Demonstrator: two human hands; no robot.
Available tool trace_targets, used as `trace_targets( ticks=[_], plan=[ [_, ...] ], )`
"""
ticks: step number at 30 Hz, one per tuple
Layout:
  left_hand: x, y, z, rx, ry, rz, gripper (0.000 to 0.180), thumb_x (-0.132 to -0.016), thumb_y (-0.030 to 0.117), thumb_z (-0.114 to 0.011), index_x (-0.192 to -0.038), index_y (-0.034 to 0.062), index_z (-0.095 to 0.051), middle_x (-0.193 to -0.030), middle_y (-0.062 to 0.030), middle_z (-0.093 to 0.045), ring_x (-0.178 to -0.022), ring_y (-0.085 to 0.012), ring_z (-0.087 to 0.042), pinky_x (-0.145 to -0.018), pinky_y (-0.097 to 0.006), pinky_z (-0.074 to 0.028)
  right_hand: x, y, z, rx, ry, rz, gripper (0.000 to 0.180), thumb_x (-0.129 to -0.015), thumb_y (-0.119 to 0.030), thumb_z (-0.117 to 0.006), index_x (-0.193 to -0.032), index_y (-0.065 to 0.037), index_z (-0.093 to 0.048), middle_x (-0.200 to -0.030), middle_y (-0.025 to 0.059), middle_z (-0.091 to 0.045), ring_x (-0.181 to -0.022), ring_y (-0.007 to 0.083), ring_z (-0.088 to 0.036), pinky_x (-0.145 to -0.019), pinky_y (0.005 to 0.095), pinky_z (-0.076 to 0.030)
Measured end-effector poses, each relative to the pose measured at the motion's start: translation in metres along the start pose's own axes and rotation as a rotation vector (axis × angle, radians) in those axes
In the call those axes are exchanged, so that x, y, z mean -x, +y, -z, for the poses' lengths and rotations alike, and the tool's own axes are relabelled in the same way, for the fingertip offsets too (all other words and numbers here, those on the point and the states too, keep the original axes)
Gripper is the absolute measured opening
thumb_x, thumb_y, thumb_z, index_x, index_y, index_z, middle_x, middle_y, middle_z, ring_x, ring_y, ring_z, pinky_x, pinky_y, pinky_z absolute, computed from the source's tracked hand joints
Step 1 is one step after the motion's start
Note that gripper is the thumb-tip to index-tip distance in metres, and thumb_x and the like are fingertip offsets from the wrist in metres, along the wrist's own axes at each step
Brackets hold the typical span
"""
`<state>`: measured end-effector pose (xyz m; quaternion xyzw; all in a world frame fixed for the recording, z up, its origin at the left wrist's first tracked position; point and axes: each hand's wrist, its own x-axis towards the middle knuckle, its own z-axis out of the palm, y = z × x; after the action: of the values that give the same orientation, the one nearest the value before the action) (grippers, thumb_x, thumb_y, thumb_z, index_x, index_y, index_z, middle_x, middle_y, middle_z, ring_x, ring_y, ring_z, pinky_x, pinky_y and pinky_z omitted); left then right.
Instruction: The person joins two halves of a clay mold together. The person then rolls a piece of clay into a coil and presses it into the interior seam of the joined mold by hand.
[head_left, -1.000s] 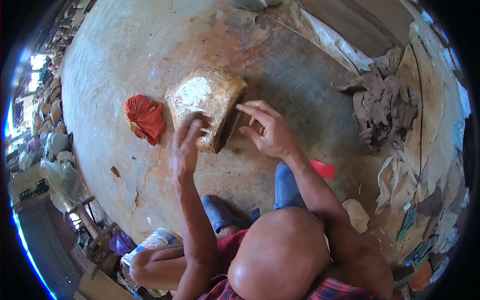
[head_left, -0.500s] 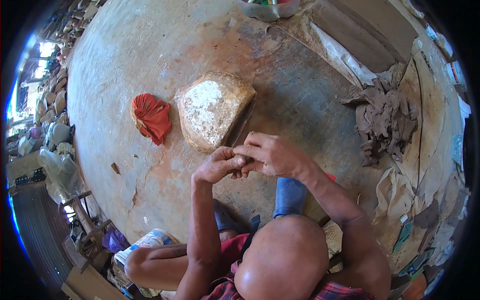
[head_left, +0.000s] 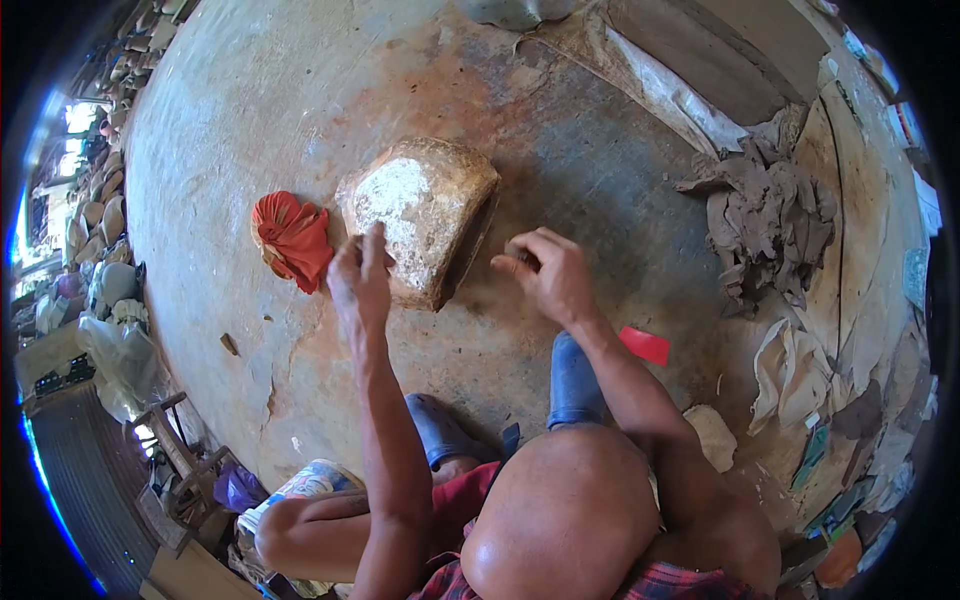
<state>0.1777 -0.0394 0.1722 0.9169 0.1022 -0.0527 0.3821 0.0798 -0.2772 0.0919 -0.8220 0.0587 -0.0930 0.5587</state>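
A rounded block [head_left: 405, 215], brown with a white patch on top and a dark opening along its right side, rests on the floor in front of me. My left hand [head_left: 362, 280] is raised at its near left edge, fingers apart and nothing visible in them. Just left of that hand lies a bundled red cloth [head_left: 297, 240]. To the right of the block, my right hand [head_left: 555, 272] hovers with curled fingers. Something small and dark shows by its fingertips, too hidden to name. The two hands are apart.
Crumpled grey-brown clay [head_left: 770, 225] is heaped at the right, near a large covered slab [head_left: 700, 60]. A flat red piece [head_left: 645, 345] lies by my right forearm. A basin [head_left: 515, 10] stands at the far edge. Pots [head_left: 105, 215] and a plastic bag [head_left: 120, 360] line the left.
My hands, which were together over a small brown thing, have separated. The left moved left to the block's edge; the right moved slightly right and up. The flat red piece shows more.
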Motion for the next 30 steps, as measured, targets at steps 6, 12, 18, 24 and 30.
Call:
trace_targets(
  ticks=[6, 12, 18, 24, 30],
  plan=[
    [-0.017, -0.038, -0.063, -0.163, 0.290, -0.432, 0.025, -0.103, 0.024, -0.068, -0.097, -0.0001, -0.072, -0.107, -0.0125, -0.073, -0.098, -0.0285, -0.066, -0.090, -0.041, -0.050, -0.011, 0.032, -0.056, 0.036, 0.119, -0.023, 0.030, -0.091, -0.008, -0.078, -0.121, -0.005, -0.077, -0.106, 0.0161, -0.074, -0.093, 0.0344, -0.075, -0.079, 0.0412, -0.060],
    [-0.013, -0.041, -0.070, -0.120, 0.374, -0.436, 0.022, -0.099, 0.022, -0.071, -0.094, 0.0006, -0.071, -0.116, -0.0132, -0.073, -0.109, -0.0346, -0.062, -0.097, -0.046, -0.047, -0.026, 0.035, -0.089, 0.078, 0.304, -0.023, 0.018, -0.087, -0.005, -0.078, -0.105, -0.002, -0.077, -0.093, 0.0158, -0.068, -0.081, 0.0361, -0.070, -0.071, 0.0432, -0.057],
    [-0.015, -0.044, -0.072, -0.078, 0.358, -0.462, 0.020, -0.099, 0.021, -0.071, -0.095, 0.0013, -0.071, -0.116, -0.0121, -0.073, -0.109, -0.0347, -0.062, -0.097, -0.047, -0.047, -0.046, 0.062, -0.111, 0.077, 0.469, 0.020, 0.039, -0.077, -0.010, -0.085, -0.112, -0.006, -0.068, -0.101, 0.0153, -0.063, -0.098, 0.0393, -0.065, -0.082, 0.0504, -0.054],
    [-0.013, -0.040, -0.068, -0.097, 0.350, -0.440, 0.020, -0.099, 0.021, -0.071, -0.094, 0.0015, -0.071, -0.116, -0.0124, -0.073, -0.109, -0.0343, -0.062, -0.097, -0.046, -0.047, -0.063, 0.055, -0.095, 0.212, 0.538, 0.094, 0.083, -0.074, -0.013, -0.088, -0.148, -0.009, -0.051, -0.126, 0.0182, -0.062, -0.120, 0.0399, -0.060, -0.099, 0.0494, -0.054],
    [-0.013, -0.041, -0.069, -0.078, 0.349, -0.448, 0.022, -0.099, 0.021, -0.070, -0.092, 0.0009, -0.070, -0.117, -0.0125, -0.073, -0.108, -0.0335, -0.062, -0.098, -0.046, -0.046, -0.068, 0.067, -0.090, 0.266, 0.280, 0.091, 0.084, -0.075, -0.010, -0.085, -0.151, -0.007, -0.050, -0.127, 0.0244, -0.064, -0.120, 0.0442, -0.063, -0.103, 0.0503, -0.054]
  ],
)
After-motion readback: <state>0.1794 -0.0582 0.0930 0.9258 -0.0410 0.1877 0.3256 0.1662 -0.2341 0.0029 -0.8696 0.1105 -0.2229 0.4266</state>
